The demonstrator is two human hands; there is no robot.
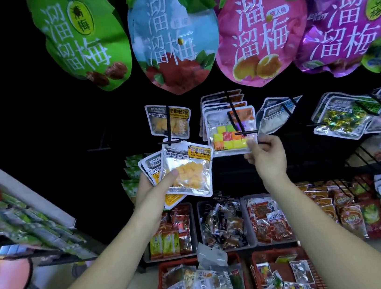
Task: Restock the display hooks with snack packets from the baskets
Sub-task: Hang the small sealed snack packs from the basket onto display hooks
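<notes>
Gripping a small fan of mango packets [187,173] in my left hand [150,186], I have my thumb laid across the clear window of the front one and my fingers curled behind the stack, so the hand is closed round them. The front packet is silvery with a see-through panel showing orange-yellow pieces and a yellow label at its upper right. At least two more of the same kind peek out behind it, to the left and below. Its top edge sits right at the tip of the black mango hook [170,132], where one matching packet hangs further back; I cannot tell whether the hole is over the tip. My right hand [268,155] is raised beside it, thumb and fingers pinching the lower right corner of the cube-sweet packet [231,136]. That one is a clear pouch of yellow, green, orange and pink squares, at the front of a row on the neighbouring hook [235,116]. Both hands are up at hook level, near each other but apart. Far below my forearms, two red baskets [159,288] sit on the floor, heaped with mixed snack packets. Grey bins [197,226] of wrapped snacks stand just behind them. Above the hooks hang big plum bags [174,34] in green, blue, pink and purple.
</notes>
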